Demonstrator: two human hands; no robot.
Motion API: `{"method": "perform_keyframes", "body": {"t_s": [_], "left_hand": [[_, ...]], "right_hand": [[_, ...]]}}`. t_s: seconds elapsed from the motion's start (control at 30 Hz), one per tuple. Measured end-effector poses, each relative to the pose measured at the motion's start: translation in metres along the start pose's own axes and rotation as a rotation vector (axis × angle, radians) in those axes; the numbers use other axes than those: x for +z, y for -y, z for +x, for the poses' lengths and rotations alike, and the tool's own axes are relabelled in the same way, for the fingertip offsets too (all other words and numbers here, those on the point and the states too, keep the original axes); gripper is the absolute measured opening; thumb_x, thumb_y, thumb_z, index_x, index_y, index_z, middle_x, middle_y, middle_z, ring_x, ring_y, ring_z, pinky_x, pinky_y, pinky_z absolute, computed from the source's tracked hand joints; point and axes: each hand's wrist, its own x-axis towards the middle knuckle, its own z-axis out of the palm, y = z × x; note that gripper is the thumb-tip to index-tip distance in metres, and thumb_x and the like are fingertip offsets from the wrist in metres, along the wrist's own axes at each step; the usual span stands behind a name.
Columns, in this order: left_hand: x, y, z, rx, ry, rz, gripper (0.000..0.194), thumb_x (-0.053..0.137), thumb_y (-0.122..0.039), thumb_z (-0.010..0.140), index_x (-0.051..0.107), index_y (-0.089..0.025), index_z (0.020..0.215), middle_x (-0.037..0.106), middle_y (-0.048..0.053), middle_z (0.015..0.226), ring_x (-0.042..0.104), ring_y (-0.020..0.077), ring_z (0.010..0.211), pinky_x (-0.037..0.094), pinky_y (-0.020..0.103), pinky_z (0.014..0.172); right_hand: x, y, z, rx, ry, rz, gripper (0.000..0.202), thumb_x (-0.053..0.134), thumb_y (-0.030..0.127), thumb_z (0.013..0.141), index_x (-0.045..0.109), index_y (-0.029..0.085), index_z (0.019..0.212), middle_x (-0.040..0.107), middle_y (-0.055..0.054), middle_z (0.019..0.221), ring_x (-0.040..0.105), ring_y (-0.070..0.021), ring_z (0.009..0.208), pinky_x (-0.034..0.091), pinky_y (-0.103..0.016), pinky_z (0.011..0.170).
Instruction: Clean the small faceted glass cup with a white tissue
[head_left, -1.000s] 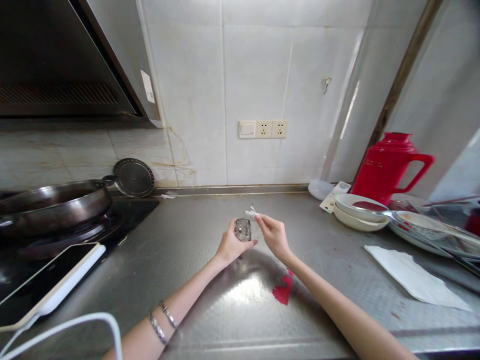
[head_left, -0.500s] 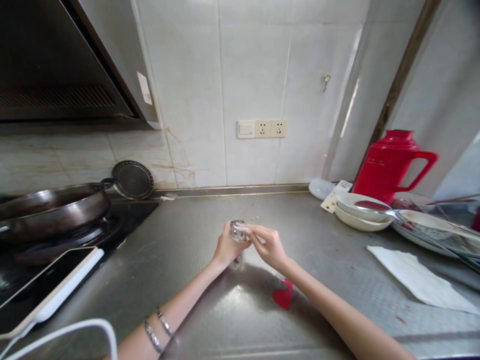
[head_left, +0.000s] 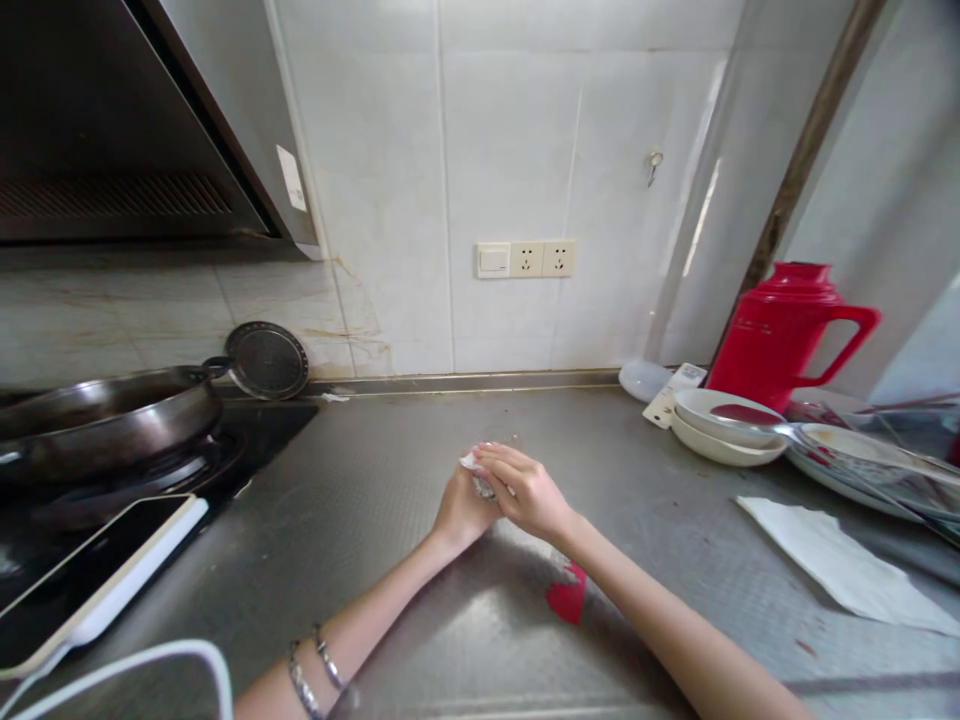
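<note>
Left hand [head_left: 459, 510] grips a small glass [head_left: 483, 487] while right hand [head_left: 525, 490] pinches a white wad [head_left: 470, 462] at its mouth, contents hidden; wok [head_left: 105, 410] looks empty.

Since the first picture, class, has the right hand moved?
Yes. The right hand has moved left and now covers the small glass in the left hand, judged against the wall sockets.

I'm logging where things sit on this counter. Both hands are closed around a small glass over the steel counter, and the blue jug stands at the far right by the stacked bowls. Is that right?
Not quite: the jug is red, not blue, as the head view shows. The rest holds: the left hand and right hand are closed around a small glass over the steel counter, and the jug stands at the far right by the stacked bowls.
</note>
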Motion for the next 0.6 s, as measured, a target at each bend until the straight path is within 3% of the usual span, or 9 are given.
{"method": "perform_keyframes", "body": {"t_s": [0.27, 0.37, 0.47, 0.6], "left_hand": [[-0.003, 0.010, 0.002, -0.042, 0.004, -0.012, 0.061, 0.072, -0.021, 0.061, 0.041, -0.017, 0.114, 0.066, 0.009, 0.105, 0.064, 0.0221, 0.094, 0.049, 0.030, 0.082], [-0.002, 0.014, 0.000, -0.049, -0.003, -0.040, 0.059, 0.070, -0.022, 0.062, 0.040, -0.020, 0.113, 0.067, 0.003, 0.096, 0.065, 0.0188, 0.084, 0.050, 0.028, 0.075], [-0.002, 0.018, -0.002, -0.093, -0.015, -0.050, 0.060, 0.071, -0.026, 0.063, 0.039, -0.021, 0.115, 0.066, -0.002, 0.082, 0.064, 0.0166, 0.073, 0.049, 0.027, 0.068], [-0.006, 0.018, -0.001, -0.143, -0.026, -0.103, 0.059, 0.069, -0.026, 0.066, 0.043, -0.018, 0.118, 0.067, 0.000, 0.079, 0.063, 0.0170, 0.071, 0.049, 0.026, 0.066]], "right_hand": [[-0.003, 0.005, -0.001, -0.048, -0.032, 0.041, 0.029, 0.045, 0.012, 0.091, 0.061, 0.021, 0.113, 0.070, -0.009, 0.108, 0.062, -0.0208, 0.109, 0.049, -0.042, 0.099], [-0.004, 0.009, -0.002, -0.052, -0.040, 0.074, 0.030, 0.046, 0.012, 0.090, 0.060, 0.021, 0.114, 0.071, -0.008, 0.107, 0.064, -0.0200, 0.106, 0.049, -0.041, 0.099], [-0.005, 0.014, -0.002, -0.089, -0.034, 0.077, 0.030, 0.046, 0.011, 0.089, 0.061, 0.021, 0.113, 0.072, -0.007, 0.103, 0.065, -0.0190, 0.103, 0.043, -0.045, 0.105], [-0.005, 0.018, -0.003, -0.110, -0.046, 0.095, 0.029, 0.048, 0.011, 0.088, 0.062, 0.021, 0.110, 0.073, -0.006, 0.100, 0.067, -0.0184, 0.098, 0.035, -0.048, 0.109]]}}
